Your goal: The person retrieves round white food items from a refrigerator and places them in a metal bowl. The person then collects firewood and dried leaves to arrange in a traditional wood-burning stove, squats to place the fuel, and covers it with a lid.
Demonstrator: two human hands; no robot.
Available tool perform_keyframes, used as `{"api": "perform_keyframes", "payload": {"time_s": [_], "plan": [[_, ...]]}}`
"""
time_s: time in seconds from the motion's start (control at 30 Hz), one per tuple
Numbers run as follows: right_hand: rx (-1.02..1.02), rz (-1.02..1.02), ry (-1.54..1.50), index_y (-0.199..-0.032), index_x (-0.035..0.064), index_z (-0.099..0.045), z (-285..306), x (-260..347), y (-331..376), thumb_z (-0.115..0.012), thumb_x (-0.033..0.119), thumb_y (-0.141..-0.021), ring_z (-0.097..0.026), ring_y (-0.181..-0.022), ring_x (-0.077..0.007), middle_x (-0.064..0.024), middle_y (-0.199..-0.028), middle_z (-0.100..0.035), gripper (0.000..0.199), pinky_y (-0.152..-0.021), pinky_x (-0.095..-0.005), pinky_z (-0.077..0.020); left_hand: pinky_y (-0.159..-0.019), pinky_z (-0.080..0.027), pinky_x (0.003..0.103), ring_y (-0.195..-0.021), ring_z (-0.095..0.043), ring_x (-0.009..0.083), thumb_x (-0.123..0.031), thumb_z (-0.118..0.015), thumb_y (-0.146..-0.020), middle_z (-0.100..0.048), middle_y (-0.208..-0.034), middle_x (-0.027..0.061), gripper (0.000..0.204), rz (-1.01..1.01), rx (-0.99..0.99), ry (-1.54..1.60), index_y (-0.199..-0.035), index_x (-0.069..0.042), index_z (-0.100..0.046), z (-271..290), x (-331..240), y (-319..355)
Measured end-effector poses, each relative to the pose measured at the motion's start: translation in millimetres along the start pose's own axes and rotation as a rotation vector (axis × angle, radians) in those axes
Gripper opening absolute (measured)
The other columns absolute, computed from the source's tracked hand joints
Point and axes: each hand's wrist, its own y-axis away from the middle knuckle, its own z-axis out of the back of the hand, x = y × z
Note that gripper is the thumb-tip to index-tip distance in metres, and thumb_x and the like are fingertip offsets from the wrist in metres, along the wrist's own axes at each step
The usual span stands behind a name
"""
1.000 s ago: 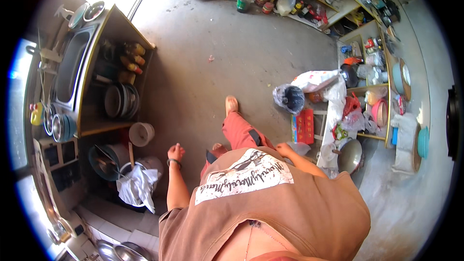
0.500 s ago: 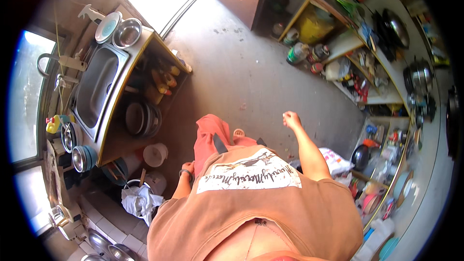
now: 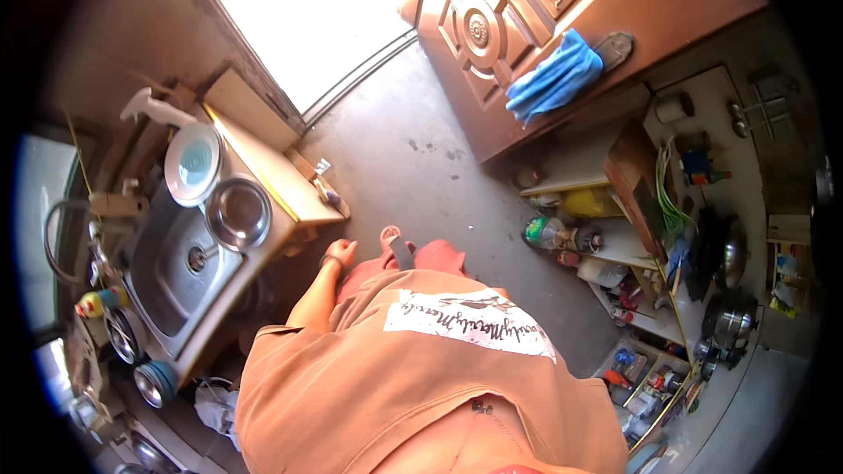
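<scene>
Steel bowl [image 3: 238,211] sits left of centre on the counter [image 3: 294,197], beside the sink [image 3: 171,259]; it looks light, stiff and slippery, best held by its rim. Left hand [image 3: 340,254] hangs just below the counter edge, loosely curled, holding nothing. Right hand is not visible.

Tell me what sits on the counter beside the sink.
On the counter by the sink: a steel bowl and a pale blue plate. The left hand hangs empty near the counter's edge. The shelf below is in shadow; the right hand is hidden.
</scene>
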Motion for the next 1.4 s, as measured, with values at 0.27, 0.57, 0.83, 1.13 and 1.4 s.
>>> {"api": "perform_keyframes", "payload": {"time_s": [0.27, 0.57, 0.83, 1.13, 1.4], "plan": [[-0.108, -0.421, -0.138, -0.093, -0.0005, -0.074, 98.0, 70.0, -137.4, -0.068, 0.025, -0.087, -0.069, -0.073, -0.0195, -0.0124, -0.081, -0.073, 0.027, -0.068, -0.0354, -0.0534, -0.069, -0.056, 0.033, -0.072, -0.071, 0.0174, -0.038, -0.065, -0.092, -0.073, -0.083, 0.0102, 0.041, -0.142, 0.011, 0.061, -0.105, 0.000, -0.068, 21.3, -327.1, -189.8], [0.204, -0.014, 0.162, -0.091, 0.0019, -0.071, 205.0, 387.0, -480.5, -0.066, 0.024, -0.091, -0.067, -0.063, -0.0160, -0.0087, -0.073, -0.070, 0.023, -0.057, -0.0317, -0.0530, -0.066, -0.054, 0.030, -0.069, -0.066, 0.0143, -0.033, -0.067, -0.094, -0.071, -0.084, 0.0080, 0.036, 0.315, -0.153, 0.100, -0.104, 0.002, -0.067, 172.0, -357.5, -306.4], [0.082, 0.356, 0.122, -0.110, 0.0034, -0.067, 253.7, 815.3, -729.4, -0.059, 0.022, -0.098, -0.067, -0.066, -0.0114, -0.0056, -0.083, -0.071, 0.024, -0.059, -0.0266, -0.0526, -0.063, -0.056, 0.032, -0.067, -0.070, 0.0205, -0.034, -0.064, -0.095, -0.072, -0.084, 0.0153, 0.040, 0.595, -0.314, 0.542, -0.104, 0.004, -0.068, 221.7, -406.7, -362.4], [0.282, 0.137, 0.389, -0.110, 0.0013, -0.068, 191.9, 996.3, -843.6, -0.064, 0.024, -0.095, -0.067, -0.066, -0.0124, -0.0082, -0.086, -0.071, 0.027, -0.063, -0.0285, -0.0546, -0.084, -0.053, 0.036, -0.091, -0.071, 0.0216, -0.046, -0.068, -0.088, -0.075, -0.100, 0.0170, 0.051, 0.454, -0.214, 0.269, -0.104, 0.002, -0.074, 383.5, -500.7, -588.4], [0.176, -0.048, 0.305, -0.104, 0.0029, -0.072, 198.8, 1138.9, -902.2, -0.065, 0.028, -0.090, -0.071, -0.067, -0.0163, -0.0086, -0.083, -0.073, 0.029, -0.069, -0.0322, -0.0558, -0.064, -0.047, 0.023, -0.082, -0.071, 0.0129, -0.036, -0.058, -0.099, -0.073, -0.096, 0.0043, 0.031, 0.160, -0.351, 0.734, -0.107, -0.007, -0.066, 661.0, -729.3, -780.1]]}}
